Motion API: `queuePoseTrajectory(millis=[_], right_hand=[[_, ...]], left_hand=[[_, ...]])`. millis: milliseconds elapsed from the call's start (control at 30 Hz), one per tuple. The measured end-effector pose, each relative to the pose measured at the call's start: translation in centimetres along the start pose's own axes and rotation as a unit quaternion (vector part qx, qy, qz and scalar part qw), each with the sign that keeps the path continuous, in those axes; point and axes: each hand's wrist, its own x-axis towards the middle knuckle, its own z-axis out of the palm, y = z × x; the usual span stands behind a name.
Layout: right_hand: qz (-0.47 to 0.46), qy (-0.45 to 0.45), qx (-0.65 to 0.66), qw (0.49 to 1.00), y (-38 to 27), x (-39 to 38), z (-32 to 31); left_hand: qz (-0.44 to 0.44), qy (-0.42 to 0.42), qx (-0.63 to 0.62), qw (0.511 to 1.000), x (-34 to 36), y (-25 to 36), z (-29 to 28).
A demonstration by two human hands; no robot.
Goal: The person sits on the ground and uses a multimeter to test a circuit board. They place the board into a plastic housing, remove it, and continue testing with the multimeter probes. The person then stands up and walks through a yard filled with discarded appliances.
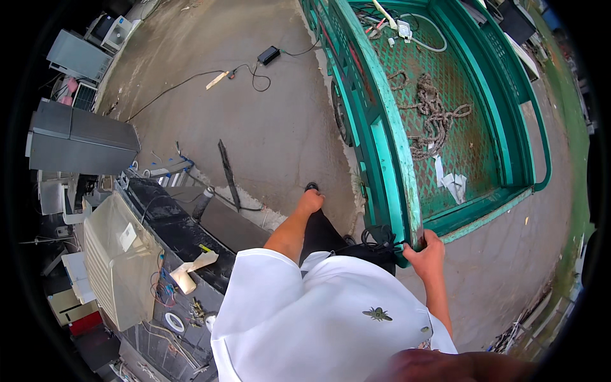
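At the near corner of a green metal cargo bed [394, 121], my right hand [428, 254] is closed round the edge, thumb on the near side. A bundle of black cord [379, 240] hangs beside that corner, left of the hand. Inside the bed lie a heap of grey-brown rope [433, 114], some white scraps [454, 186] and, at the far end, a white cable [440, 39] with other leads. My left hand [311, 201] hangs low in front of my dark trousers, loosely curled. Nothing shows in it, though its underside is hidden.
On the left, a dark workbench [210, 245] carries a tape roll [174, 322], wires and a yellowed plastic cover [118, 261]. A grey cabinet [83, 137] stands beyond it. A black power adapter [268, 55] with its cord and a dark strip [228, 172] lie on the concrete.
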Motion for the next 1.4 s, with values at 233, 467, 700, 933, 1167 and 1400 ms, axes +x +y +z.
queuePoseTrajectory(millis=[233, 467, 700, 933, 1167, 1400], right_hand=[[0.101, -0.016, -0.093, 0.990, -2.8, -0.5, -0.7], [0.188, -0.227, -0.267, 0.917, -4.1, 3.7, -2.8], [0.077, -0.107, -0.238, 0.962, -22.8, 24.7, -2.0], [-0.085, 0.155, -0.336, 0.925, -42.1, 61.0, 0.3], [-0.041, 0.124, -0.328, 0.936, -41.3, 79.2, 4.5], [0.049, 0.066, -0.436, 0.896, -43.5, 78.1, 5.0]], left_hand=[[-0.031, -0.075, -0.018, 0.997, 8.6, -4.7, -8.1], [-0.029, 0.006, -0.045, 0.999, 17.2, -6.6, -18.7], [-0.158, 0.038, -0.435, 0.885, 18.4, -7.6, -28.1], [-0.332, 0.156, -0.595, 0.715, 14.6, -17.1, -32.4], [-0.485, 0.240, -0.638, 0.548, 9.2, -23.1, -39.0], [-0.464, 0.219, -0.634, 0.578, 16.0, -22.0, -46.0]])
